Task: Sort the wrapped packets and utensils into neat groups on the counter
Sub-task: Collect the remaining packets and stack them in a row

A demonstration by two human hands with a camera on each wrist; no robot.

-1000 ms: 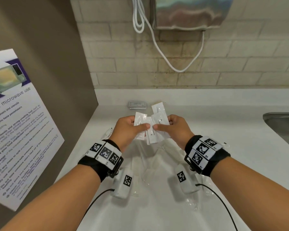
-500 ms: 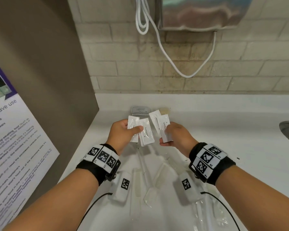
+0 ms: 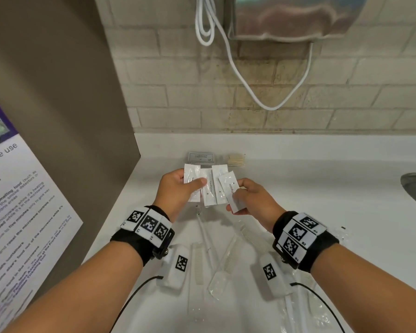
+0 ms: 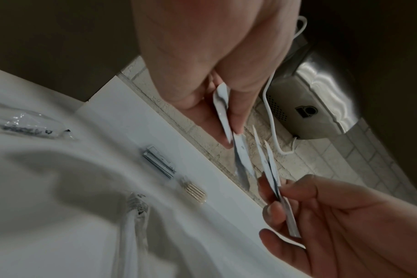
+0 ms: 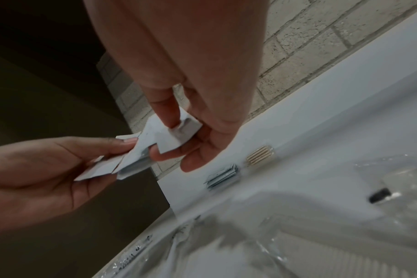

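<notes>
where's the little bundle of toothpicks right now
In the head view, the toothpick bundle lies at the back of the counter near the brick wall, just right of the small stack of grey packets and beyond both hands.

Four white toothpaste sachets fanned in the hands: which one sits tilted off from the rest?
The rightmost sachet, pinched by the right hand. It leans across its neighbour, while the other three stand roughly upright and parallel toward the left hand.

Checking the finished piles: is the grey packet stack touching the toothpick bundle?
Apart. The head view shows bare counter between the grey packet stack and the toothpick bundle.
</notes>
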